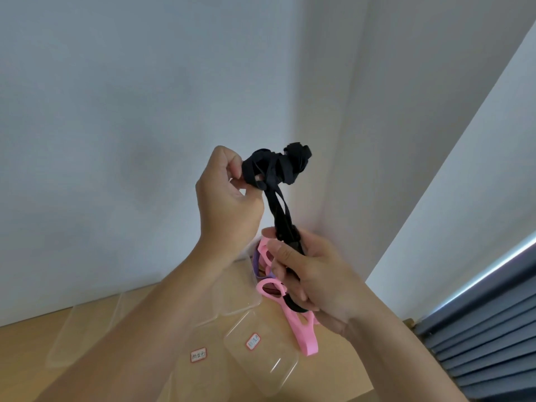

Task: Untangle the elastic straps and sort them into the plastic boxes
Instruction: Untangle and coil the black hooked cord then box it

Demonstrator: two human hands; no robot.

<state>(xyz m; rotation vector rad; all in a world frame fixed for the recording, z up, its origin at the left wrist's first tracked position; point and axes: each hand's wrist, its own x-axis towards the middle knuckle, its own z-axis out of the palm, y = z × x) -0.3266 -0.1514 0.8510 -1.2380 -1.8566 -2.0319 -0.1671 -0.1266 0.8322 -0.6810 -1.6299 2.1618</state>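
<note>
above wooden table point(43, 358) with clear plastic boxes point(261, 352), black strap tangle point(278, 166) is pinched by left hand point(229, 198) while its lower end and pink strap point(298, 317) are gripped by right hand point(316, 280); untangling judged underway, loops to be teased apart next.

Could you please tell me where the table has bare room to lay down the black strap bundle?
Bare wood shows at the table's far left, between wall and outermost clear box, and front right, between the labelled box and table edge. The middle is crowded with boxes; pink straps fill the corner.
</note>
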